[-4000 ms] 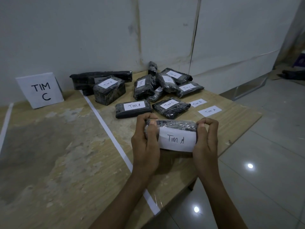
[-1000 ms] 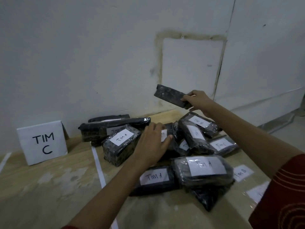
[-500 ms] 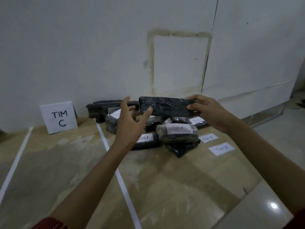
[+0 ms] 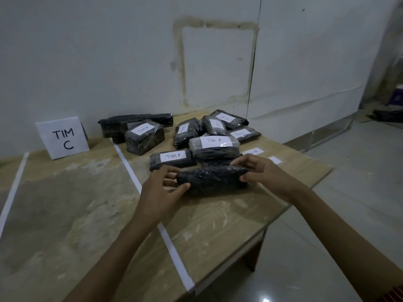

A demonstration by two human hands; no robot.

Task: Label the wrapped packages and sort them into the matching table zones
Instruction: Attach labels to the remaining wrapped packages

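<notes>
The unlabelled wrapped package (image 4: 212,180) sits low at the table (image 4: 87,214), just near of the labelled pile (image 4: 213,144). The left hand (image 4: 160,189) and right hand (image 4: 263,176) grip its two ends. The film looks slick and the block likely firm and light, so the ends hold best.

The worn wooden surface (image 4: 87,214) is divided by a middle tape line (image 4: 173,253) and a left tape line (image 4: 13,188), both white. A "TIM C" sign card (image 4: 63,137) stands at the back between them. Right of the middle line lie black wrapped packages (image 4: 172,160), several marked "TIM A". Loose paper labels (image 4: 254,151) sit near the right edge. An unlabelled package (image 4: 213,179) is in front (resting or just lifted, unclear).
</notes>
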